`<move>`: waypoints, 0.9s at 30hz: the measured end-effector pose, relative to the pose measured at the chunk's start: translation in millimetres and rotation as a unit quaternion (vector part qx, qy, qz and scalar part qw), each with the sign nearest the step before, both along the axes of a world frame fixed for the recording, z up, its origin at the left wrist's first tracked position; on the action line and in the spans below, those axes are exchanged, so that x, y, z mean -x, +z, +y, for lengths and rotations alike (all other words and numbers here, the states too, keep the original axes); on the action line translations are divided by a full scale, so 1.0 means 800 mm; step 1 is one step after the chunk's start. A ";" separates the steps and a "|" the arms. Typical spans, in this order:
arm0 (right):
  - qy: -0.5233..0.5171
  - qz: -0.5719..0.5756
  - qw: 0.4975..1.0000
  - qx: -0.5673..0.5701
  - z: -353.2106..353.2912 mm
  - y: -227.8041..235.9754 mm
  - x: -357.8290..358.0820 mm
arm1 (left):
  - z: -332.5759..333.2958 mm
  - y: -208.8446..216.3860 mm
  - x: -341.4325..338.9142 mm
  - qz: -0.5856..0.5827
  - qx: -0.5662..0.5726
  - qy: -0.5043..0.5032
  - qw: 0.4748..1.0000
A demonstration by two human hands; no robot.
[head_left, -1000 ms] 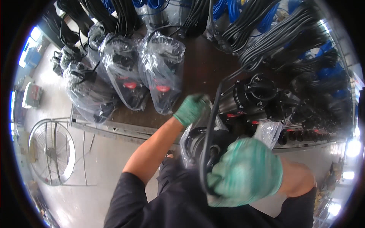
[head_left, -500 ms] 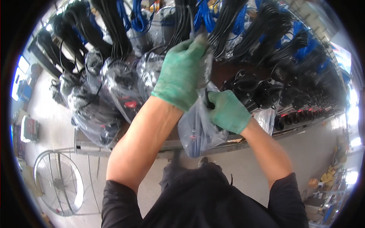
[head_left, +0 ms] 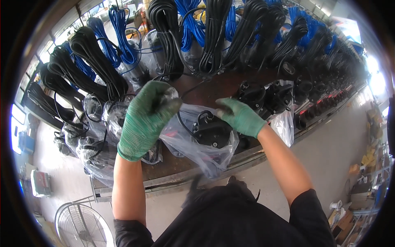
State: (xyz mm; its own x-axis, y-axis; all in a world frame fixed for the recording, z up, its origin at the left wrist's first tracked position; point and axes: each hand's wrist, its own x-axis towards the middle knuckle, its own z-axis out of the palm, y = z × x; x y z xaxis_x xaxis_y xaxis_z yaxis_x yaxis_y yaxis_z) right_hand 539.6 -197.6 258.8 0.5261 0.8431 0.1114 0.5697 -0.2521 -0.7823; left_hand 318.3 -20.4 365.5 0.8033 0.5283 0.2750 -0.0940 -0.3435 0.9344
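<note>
A black pump (head_left: 212,131) with a cable from its top sits near the table's front edge. A clear plastic bag (head_left: 201,158) lies loosely around its lower part, with the top uncovered. My left hand (head_left: 144,119), in a green knitted glove, is closed, with crumpled clear plastic between thumb and fingers. Right of the pump's top, my right hand (head_left: 243,118), gloved alike, has its fingers stretched apart and nothing visible in them. A thin black cable (head_left: 197,84) runs behind both hands toward a coiled black cable bundle (head_left: 164,37).
Bagged pumps (head_left: 96,152) crowd the table's left side. More bare black pumps (head_left: 277,96) line the right. Black and blue cable coils (head_left: 191,24) stand along the back. The metal table edge (head_left: 164,181) curves in front of me; a floor fan (head_left: 84,226) stands lower left.
My hands have moved apart, the left one down and leftward. The bag, bunched and raised before, is now spread around the pump. My right hand has let go and opened. The view has shifted.
</note>
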 end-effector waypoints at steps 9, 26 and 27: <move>-0.128 -0.130 0.971 -0.151 -0.012 0.087 -0.036 | 0.013 -0.018 0.032 0.076 -0.061 0.024 0.995; 0.059 -0.388 0.916 0.089 -0.153 0.078 0.099 | -0.067 -0.169 0.007 -0.045 0.533 -0.039 0.844; 0.064 -0.429 0.892 0.129 -0.152 0.071 0.099 | -0.065 -0.171 0.006 -0.044 0.545 -0.027 0.837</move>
